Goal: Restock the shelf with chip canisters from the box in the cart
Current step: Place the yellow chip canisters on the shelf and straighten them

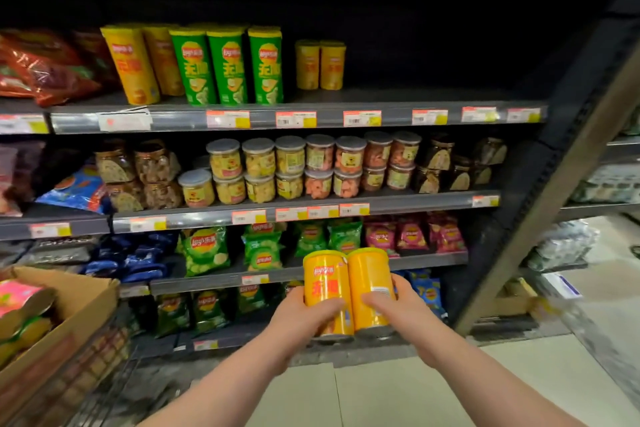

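1. The upper shelf (415,99) carries, from left to right, red bags (41,69), two tall yellow canisters (133,66), three green canisters (228,69) upright at the front edge, and two short yellow canisters (320,66) set further back.
2. The second shelf (433,199) holds brown-filled jars (138,170) and a blue bag (76,191) at left, grey-lidded clear jars (291,166) stacked two high in the middle, and dark jars (450,166) at right.
3. The third shelf (433,258) holds dark blue bags (138,256), green chip bags (207,250) and pink bags (412,236) side by side.
4. The lowest shelf (242,331) holds dark green bags (194,312) and, at right, blue chip bags (426,291).
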Demonstrator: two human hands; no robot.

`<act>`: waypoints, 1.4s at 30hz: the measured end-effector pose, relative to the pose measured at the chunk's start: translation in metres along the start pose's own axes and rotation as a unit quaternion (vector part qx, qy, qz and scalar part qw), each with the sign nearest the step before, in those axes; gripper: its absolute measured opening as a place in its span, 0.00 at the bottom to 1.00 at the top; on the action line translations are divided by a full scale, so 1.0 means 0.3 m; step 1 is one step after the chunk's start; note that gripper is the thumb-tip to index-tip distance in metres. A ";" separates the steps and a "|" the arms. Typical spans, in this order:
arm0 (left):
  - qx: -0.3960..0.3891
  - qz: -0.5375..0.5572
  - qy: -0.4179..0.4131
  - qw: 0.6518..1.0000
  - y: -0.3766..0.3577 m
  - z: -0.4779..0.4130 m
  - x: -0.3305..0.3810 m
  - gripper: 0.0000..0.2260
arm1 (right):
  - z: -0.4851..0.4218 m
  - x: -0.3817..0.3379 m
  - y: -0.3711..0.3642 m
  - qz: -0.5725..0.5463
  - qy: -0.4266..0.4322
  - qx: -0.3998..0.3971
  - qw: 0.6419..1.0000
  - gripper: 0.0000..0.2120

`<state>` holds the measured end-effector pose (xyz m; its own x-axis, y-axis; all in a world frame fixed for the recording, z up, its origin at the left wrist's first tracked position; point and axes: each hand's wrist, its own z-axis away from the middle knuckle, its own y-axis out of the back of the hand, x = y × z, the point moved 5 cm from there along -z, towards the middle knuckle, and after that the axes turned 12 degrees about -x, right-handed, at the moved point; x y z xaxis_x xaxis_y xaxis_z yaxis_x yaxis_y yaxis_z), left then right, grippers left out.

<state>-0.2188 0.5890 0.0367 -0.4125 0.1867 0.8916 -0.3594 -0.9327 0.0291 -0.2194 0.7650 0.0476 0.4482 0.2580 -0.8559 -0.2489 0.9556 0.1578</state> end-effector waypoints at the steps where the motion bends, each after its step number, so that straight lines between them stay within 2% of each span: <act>1: 0.001 -0.003 0.000 1.000 -0.007 -0.005 0.010 0.22 | -0.004 0.002 0.012 -0.002 0.001 -0.001 1.000 0.24; 9: 0.003 -0.024 -0.019 1.000 -0.022 -0.107 0.109 0.26 | -0.063 -0.052 0.107 -0.015 0.022 0.009 1.000 0.29; 16: -0.024 -0.032 -0.052 0.998 -0.046 -0.281 0.284 0.19 | -0.147 -0.176 0.259 -0.029 0.053 0.058 0.997 0.30; 18: -0.032 -0.032 -0.066 0.997 -0.038 -0.341 0.343 0.19 | -0.182 -0.228 0.299 -0.033 0.067 0.072 0.995 0.28; 22: -0.053 -0.022 -0.090 0.994 0.007 -0.447 0.453 0.13 | -0.279 -0.327 0.352 -0.036 0.088 0.096 0.991 0.26; 26: -0.052 -0.025 -0.112 0.992 0.101 -0.540 0.532 0.18 | -0.394 -0.435 0.356 -0.029 0.108 0.095 0.989 0.29; 28: -0.052 -0.012 -0.128 0.990 0.153 -0.575 0.570 0.16 | -0.445 -0.492 0.347 -0.021 0.122 0.088 0.988 0.29; 30: -0.046 -0.005 -0.142 0.989 0.204 -0.603 0.604 0.13 | -0.496 -0.547 0.342 -0.013 0.137 0.085 0.987 0.29; 34: -0.015 -0.001 -0.169 0.985 0.297 -0.642 0.670 0.14 | -0.563 -0.682 0.336 -0.019 0.185 0.085 0.979 0.26; 38: 0.008 0.008 -0.192 0.981 0.364 -0.641 0.723 0.16 | -0.619 -0.823 0.341 0.003 0.229 0.094 0.969 0.31; 42: 0.038 0.015 -0.214 0.976 0.425 -0.635 0.763 0.11 | -0.685 -0.963 0.343 0.030 0.260 0.082 0.962 0.32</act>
<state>-0.5185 0.5716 0.1585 -0.0279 0.0282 0.9992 -0.2820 -0.9592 0.0192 -0.5510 0.7596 0.2100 -0.0639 0.2477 -0.9667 -0.1033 0.9619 0.2533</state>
